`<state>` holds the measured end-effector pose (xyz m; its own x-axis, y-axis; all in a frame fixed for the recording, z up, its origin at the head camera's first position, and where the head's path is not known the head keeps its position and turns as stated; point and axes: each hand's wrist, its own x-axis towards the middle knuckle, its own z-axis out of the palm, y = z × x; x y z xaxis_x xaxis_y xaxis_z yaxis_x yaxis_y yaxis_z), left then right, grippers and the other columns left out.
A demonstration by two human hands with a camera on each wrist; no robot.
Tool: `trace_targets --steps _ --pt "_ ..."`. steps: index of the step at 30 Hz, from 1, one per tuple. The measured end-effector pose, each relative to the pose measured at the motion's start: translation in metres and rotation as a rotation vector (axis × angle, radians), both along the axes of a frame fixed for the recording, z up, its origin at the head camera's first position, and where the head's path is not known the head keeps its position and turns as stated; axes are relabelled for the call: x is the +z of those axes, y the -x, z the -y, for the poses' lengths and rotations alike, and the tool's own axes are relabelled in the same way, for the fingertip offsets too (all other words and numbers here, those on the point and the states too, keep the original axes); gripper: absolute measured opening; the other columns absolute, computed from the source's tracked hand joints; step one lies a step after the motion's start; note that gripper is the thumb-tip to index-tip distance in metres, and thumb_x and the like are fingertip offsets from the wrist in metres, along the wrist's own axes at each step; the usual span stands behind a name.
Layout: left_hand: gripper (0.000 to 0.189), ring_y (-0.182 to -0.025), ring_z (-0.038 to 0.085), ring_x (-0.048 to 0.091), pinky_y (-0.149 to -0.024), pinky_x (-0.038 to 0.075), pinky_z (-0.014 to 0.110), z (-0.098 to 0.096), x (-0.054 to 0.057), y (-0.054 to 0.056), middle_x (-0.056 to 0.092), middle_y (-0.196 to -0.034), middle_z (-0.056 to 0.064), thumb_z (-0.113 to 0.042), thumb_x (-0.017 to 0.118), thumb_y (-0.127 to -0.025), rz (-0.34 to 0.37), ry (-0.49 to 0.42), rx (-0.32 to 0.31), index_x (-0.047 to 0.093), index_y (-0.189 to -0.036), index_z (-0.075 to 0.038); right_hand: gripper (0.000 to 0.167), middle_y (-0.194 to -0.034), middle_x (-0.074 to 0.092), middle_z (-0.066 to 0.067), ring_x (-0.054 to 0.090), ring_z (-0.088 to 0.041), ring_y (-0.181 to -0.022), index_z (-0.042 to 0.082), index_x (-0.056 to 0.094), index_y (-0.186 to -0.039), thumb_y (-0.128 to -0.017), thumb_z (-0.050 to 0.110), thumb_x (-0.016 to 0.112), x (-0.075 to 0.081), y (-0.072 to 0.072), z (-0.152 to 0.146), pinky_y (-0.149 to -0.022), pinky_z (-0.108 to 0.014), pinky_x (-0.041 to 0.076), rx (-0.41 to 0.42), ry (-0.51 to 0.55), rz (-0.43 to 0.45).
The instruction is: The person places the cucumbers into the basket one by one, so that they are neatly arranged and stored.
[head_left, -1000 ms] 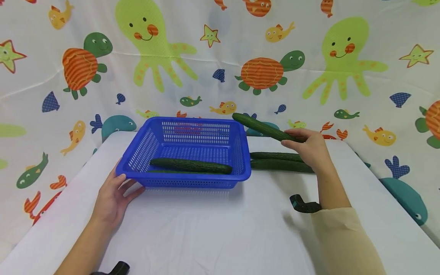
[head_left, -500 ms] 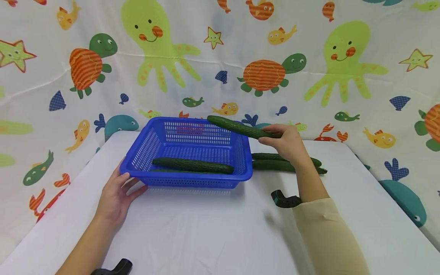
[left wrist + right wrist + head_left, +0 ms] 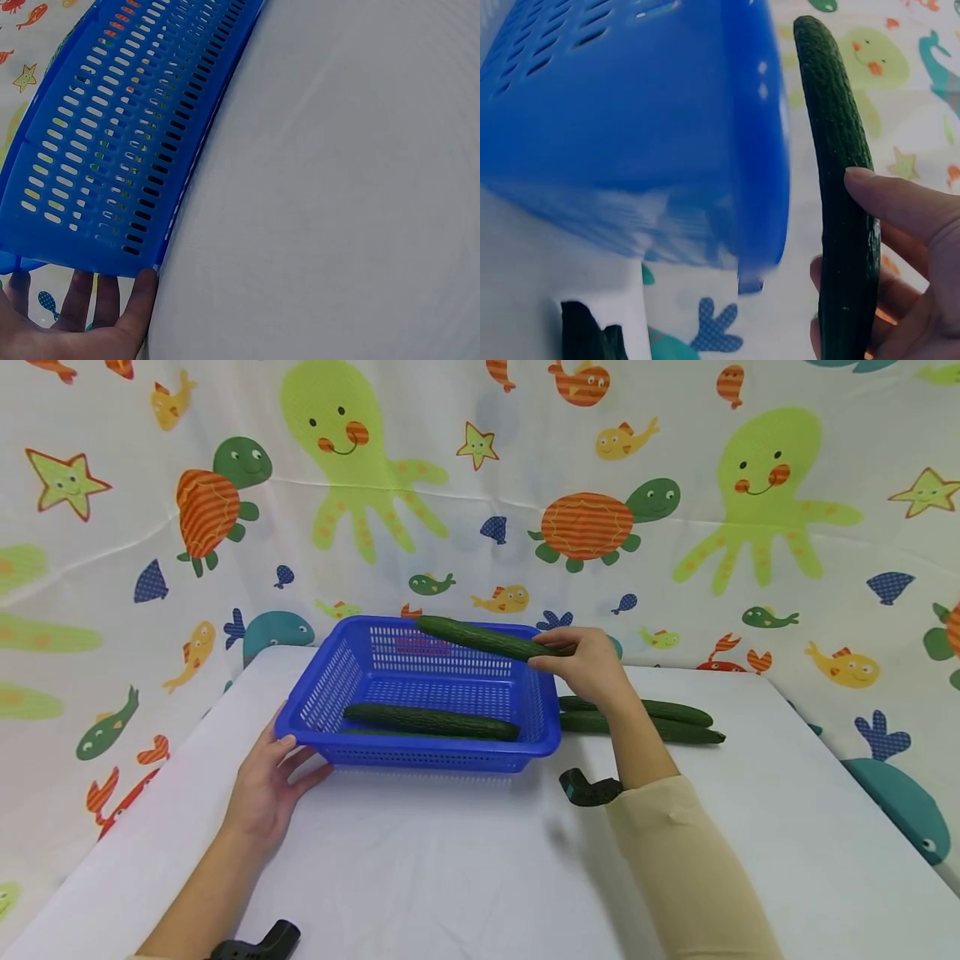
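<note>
My right hand pinches one end of a dark green cucumber, which slants over the back right part of a blue plastic basket. In the right wrist view, the thumb lies on the near side of the held cucumber, with the other fingers behind it. Inside the basket, a cucumber lies along the front wall, and a strip of another shows in front of it. With spread, fairly straight fingers, my left hand touches the basket's left end; its fingertips meet the end wall in the left wrist view.
Two more cucumbers lie side by side on the white table, right of the basket and partly behind my right forearm. A white curtain printed with sea animals hangs behind the table.
My right hand has carried the cucumber leftward, from right of the basket to over its back right part. The left hand has stayed at the basket's left end.
</note>
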<state>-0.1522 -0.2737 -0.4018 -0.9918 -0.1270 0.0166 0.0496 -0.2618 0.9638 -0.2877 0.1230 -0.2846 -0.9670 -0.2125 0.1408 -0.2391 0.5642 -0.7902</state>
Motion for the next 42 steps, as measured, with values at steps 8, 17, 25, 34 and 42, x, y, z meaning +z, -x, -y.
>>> trace_targets --steps 8,17,25,34,42 --pt "0.061 -0.133 0.017 0.048 -0.095 0.058 0.028 0.0 0.0 -0.001 0.04 -0.156 -0.007 -0.035 0.048 -0.109 0.017 -0.02 0.004 0.023 -0.165 -0.034 0.039 -0.132 0.066 -0.011 0.061 -0.03 -0.121 0.014 0.072 -0.129 -0.092 0.027 0.078 0.012 0.009 0.016 -0.1 -0.05 0.054 0.041 -0.064 -0.011" --pt "0.06 -0.131 0.015 0.051 -0.095 0.058 0.028 0.002 0.0 0.0 0.04 -0.157 -0.006 -0.034 0.046 -0.11 -0.008 -0.002 -0.011 0.023 -0.165 -0.034 0.039 -0.133 0.067 -0.011 0.062 -0.029 -0.122 0.013 0.072 -0.13 -0.092 0.022 0.079 0.013 0.025 0.035 -0.105 -0.049 0.052 0.12 -0.003 0.051" --pt "0.061 -0.133 0.017 0.048 -0.097 0.058 0.029 0.0 0.0 -0.001 0.041 -0.156 -0.006 -0.033 0.047 -0.109 0.008 -0.037 -0.006 0.024 -0.165 -0.033 0.038 -0.136 0.065 -0.012 0.059 -0.03 -0.127 0.016 0.072 -0.13 -0.094 0.024 0.078 0.009 0.042 0.052 -0.106 -0.05 0.051 0.152 -0.026 0.089" --pt "0.06 -0.132 0.017 0.048 -0.097 0.057 0.03 0.001 0.003 -0.001 0.041 -0.156 -0.005 -0.034 0.046 -0.11 -0.006 -0.03 -0.008 0.023 -0.165 -0.034 0.037 -0.133 0.067 -0.012 0.062 -0.031 -0.123 0.014 0.072 -0.13 -0.094 0.024 0.077 -0.004 0.058 0.065 -0.101 -0.047 0.053 0.178 -0.058 0.09" --pt "0.061 -0.133 0.017 0.047 -0.098 0.057 0.03 0.001 0.001 -0.002 0.04 -0.157 -0.005 -0.034 0.046 -0.11 0.003 -0.033 -0.004 0.022 -0.166 -0.033 0.036 -0.129 0.068 -0.01 0.061 -0.03 -0.122 0.015 0.073 -0.127 -0.093 0.025 0.078 -0.013 0.063 0.082 -0.101 -0.047 0.052 0.194 -0.068 0.111"
